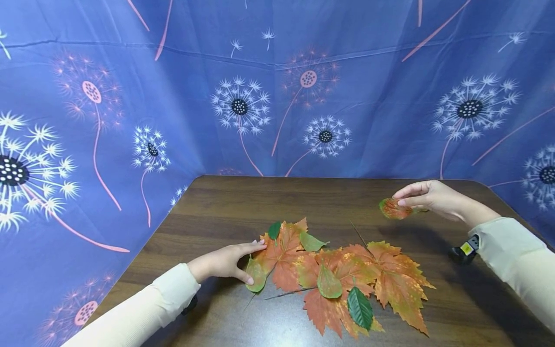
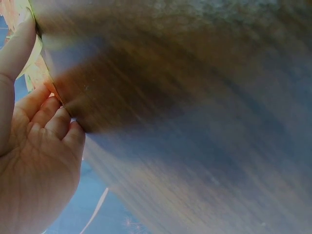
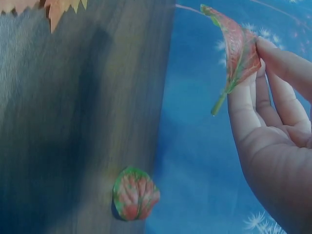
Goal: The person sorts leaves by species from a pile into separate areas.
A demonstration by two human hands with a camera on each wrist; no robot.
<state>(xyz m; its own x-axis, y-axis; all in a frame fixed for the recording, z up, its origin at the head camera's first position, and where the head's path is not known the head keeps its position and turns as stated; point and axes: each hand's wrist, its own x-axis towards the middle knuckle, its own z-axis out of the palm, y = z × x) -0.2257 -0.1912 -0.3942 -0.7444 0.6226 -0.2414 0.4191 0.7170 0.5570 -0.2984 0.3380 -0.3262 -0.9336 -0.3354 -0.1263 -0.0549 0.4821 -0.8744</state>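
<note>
My right hand (image 1: pixel 438 200) is raised over the right side of the table and pinches a red-and-green leaf (image 1: pixel 393 209) between thumb and fingers. Its short green stem shows in the right wrist view. On the left, my left hand (image 1: pixel 227 261) rests with fingers spread; its thumb touches a yellow-green leaf (image 1: pixel 257 275), and its fingertips touch the left edge of an orange maple leaf (image 1: pixel 284 250). More orange maple leaves (image 1: pixel 399 279) overlap to the right. A second red-and-green leaf (image 3: pixel 135 195) lies on the table in the right wrist view.
On the maple leaves lie a dark green leaf (image 1: pixel 360 308), another yellow-green leaf (image 1: pixel 328 282), a light green leaf (image 1: pixel 311 242) and a small dark green leaf (image 1: pixel 274 230). Behind the brown wooden table (image 1: pixel 260 197) hangs a blue dandelion-print cloth (image 1: pixel 373 96).
</note>
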